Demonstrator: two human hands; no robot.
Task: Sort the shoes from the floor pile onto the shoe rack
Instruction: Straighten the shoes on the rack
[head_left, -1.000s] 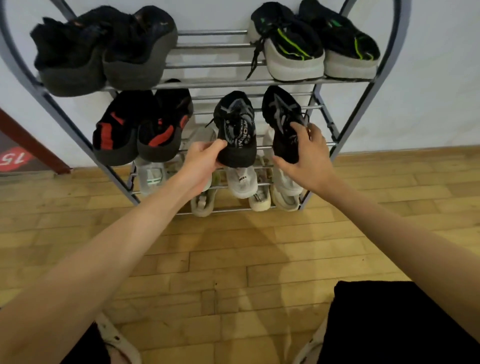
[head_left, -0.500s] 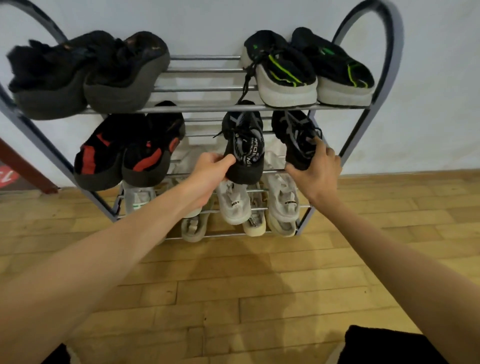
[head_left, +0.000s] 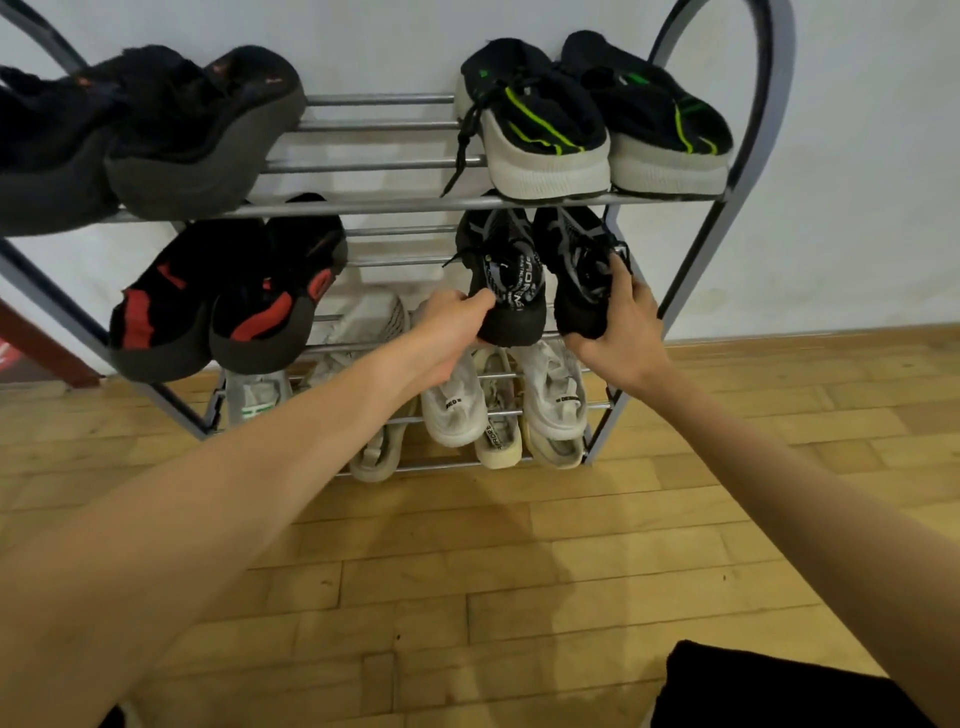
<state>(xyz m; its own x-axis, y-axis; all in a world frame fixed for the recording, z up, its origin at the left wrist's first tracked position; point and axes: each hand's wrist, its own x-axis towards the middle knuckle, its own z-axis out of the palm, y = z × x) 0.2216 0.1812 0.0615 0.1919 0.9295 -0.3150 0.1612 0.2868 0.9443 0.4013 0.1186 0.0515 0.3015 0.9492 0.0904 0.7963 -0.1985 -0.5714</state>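
A grey metal shoe rack (head_left: 691, 270) stands against the white wall. My left hand (head_left: 447, 332) grips the heel of a black sneaker with grey and white print (head_left: 506, 280), toe pointing into the second shelf on the right side. My right hand (head_left: 621, 332) grips the heel of its matching black sneaker (head_left: 576, 260) right beside it. Both shoes are under the top shelf; whether they rest on the bars is hidden by my hands.
The top shelf carries a black pair (head_left: 156, 130) and a black-green pair with white soles (head_left: 587, 119). A black-red pair (head_left: 228, 296) sits on the second shelf's left. White and cream shoes (head_left: 550, 400) fill the lower shelves. Wooden floor (head_left: 493, 571) lies in front.
Both hands have pushed the two black sneakers further in under the top shelf, closer together. My view has dropped and moved nearer to the rack.
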